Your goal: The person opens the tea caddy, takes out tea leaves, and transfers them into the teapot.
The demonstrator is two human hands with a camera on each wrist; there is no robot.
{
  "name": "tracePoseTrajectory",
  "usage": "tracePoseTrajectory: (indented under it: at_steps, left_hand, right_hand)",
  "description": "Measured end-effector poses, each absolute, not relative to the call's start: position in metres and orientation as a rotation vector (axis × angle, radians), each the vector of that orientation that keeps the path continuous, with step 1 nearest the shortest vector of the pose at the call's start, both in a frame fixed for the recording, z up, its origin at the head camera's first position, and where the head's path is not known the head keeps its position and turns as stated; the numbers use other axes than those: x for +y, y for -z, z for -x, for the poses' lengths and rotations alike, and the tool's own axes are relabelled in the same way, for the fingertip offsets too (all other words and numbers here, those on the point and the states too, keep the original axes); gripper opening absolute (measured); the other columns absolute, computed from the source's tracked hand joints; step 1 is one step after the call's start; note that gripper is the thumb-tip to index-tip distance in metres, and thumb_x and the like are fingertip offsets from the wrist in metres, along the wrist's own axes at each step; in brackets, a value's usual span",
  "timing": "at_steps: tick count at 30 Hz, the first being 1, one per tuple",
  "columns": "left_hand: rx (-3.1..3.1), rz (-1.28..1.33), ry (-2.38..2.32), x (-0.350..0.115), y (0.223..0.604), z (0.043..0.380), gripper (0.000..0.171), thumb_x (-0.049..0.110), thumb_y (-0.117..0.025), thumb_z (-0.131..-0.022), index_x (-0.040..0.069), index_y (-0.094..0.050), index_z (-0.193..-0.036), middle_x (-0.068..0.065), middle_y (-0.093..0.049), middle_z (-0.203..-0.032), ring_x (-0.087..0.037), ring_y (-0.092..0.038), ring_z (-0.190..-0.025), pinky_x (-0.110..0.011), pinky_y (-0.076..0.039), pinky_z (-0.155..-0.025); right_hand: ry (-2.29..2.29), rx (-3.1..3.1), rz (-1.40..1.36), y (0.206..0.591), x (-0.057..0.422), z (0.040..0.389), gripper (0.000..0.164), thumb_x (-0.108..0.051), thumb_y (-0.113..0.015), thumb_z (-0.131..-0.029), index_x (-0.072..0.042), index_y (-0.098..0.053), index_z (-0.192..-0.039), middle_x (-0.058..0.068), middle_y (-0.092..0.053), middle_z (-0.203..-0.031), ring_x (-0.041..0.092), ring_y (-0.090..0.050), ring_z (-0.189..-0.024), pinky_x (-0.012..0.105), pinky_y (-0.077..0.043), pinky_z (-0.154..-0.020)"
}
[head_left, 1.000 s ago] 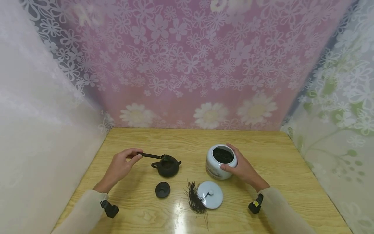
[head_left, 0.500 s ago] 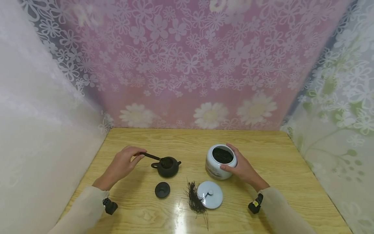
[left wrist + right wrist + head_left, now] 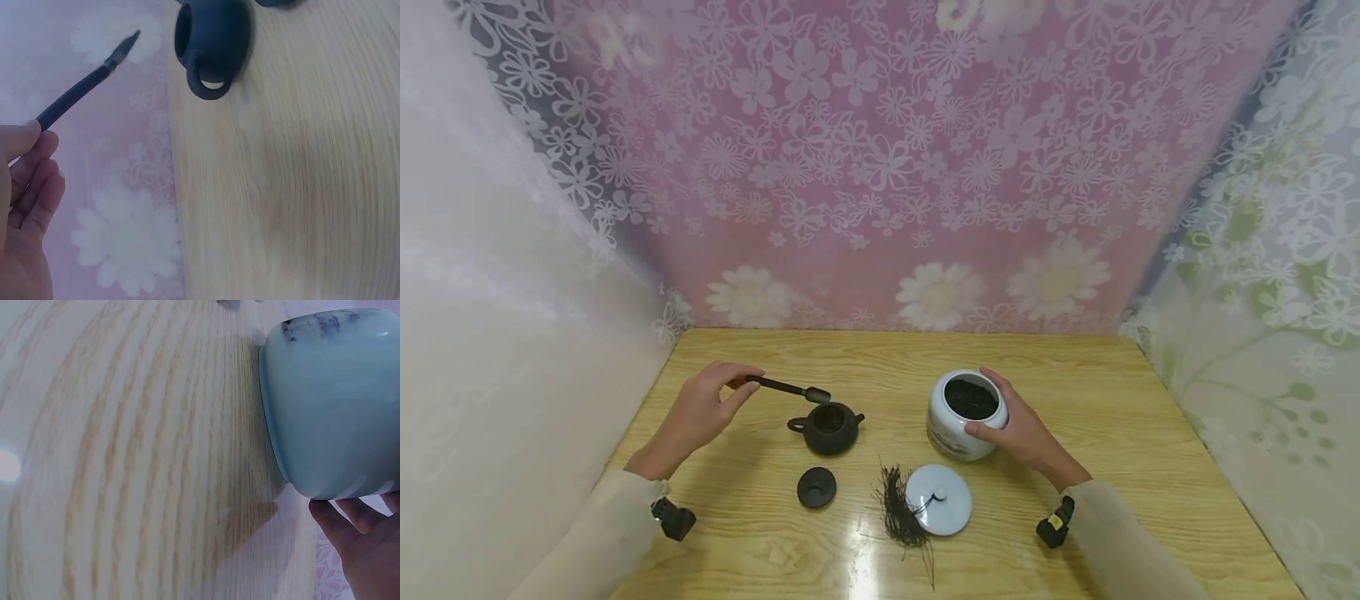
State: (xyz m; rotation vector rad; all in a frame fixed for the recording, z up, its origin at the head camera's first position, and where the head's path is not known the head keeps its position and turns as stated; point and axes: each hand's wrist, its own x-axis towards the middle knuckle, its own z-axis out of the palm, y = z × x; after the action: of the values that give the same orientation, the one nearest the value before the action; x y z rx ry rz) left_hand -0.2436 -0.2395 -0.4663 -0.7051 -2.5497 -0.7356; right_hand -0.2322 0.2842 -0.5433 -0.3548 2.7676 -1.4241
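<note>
- nearest: two pale sleeves (image 3: 587, 533), each ending at a wrist with a small black camera (image 3: 1055, 527).
- white lid (image 3: 946, 512), knob upward, flat on the wood-grain table (image 3: 760, 533); bundle of dark strands (image 3: 900, 508) just beside it, a thin cord running onto the lid to the knob.
- black lid (image 3: 817, 487), round, on the table to the left of the strands.
- right hand (image 3: 1026, 429): spread wide around a white jar (image 3: 958, 437), thumb at the near shoulder, fingers round the right side. has hold of it.
- jar stands on the table, faint painted marks low on its wall; dark leaves (image 3: 972, 399) visible in the mouth.
- teapot (image 3: 831, 437): black, uncovered, on the table between the hands; handle left, spout right. inside too dark to read.
- left hand (image 3: 703, 408): raised, thumb and fingers nearly closed in a pinch on the handle end of a black scoop (image 3: 788, 388).
- scoop clear of the table, its head just above the teapot, apart from it in the left wrist view.
- farthest: pink flowered cloth (image 3: 880, 192) behind the table edge.
</note>
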Motion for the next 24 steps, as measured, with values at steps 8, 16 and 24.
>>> tracePoseTrajectory:
  at_steps: [8, 16, 24]
  left_hand:
    - [-2.653, 0.493, 1.138, -0.226, 0.451, 0.238, 0.029, 0.028, -0.07, -0.11, 0.016, -0.076, -0.136, -0.004, -0.078, -0.113, -0.027, -0.073, -0.108, -0.052, -0.06, -0.092]
    - [-2.614, 0.585, 1.242, -0.182, 0.439, 0.243, 0.027, 0.022, -0.072, -0.108, 0.017, -0.077, -0.134, -0.003, -0.077, -0.108, -0.023, -0.073, -0.105, -0.042, -0.057, -0.085]
    - [-2.566, 0.777, 1.234, -0.13, 0.436, 0.255, 0.025, 0.021, -0.072, -0.108, 0.017, -0.078, -0.132, -0.001, -0.075, -0.102, -0.021, -0.072, -0.101, -0.039, -0.055, -0.082]
  right_hand:
    - [1.42, 2.78, 0.361, 0.543, 0.283, 0.231, 0.106, -0.038, -0.088, -0.093, -0.02, -0.024, -0.175, 0.019, -0.047, -0.166, 0.046, -0.048, -0.152, 0.072, -0.04, -0.117]
    - [1.405, 2.789, 0.352, 0.544, 0.285, 0.229, 0.107, -0.037, -0.089, -0.093, -0.018, -0.024, -0.175, 0.019, -0.048, -0.166, 0.047, -0.048, -0.152, 0.072, -0.041, -0.116]
    - [1.421, 2.774, 0.337, 0.545, 0.284, 0.232, 0.107, -0.041, -0.089, -0.092, -0.02, -0.024, -0.174, 0.018, -0.046, -0.168, 0.046, -0.046, -0.153, 0.074, -0.038, -0.119]
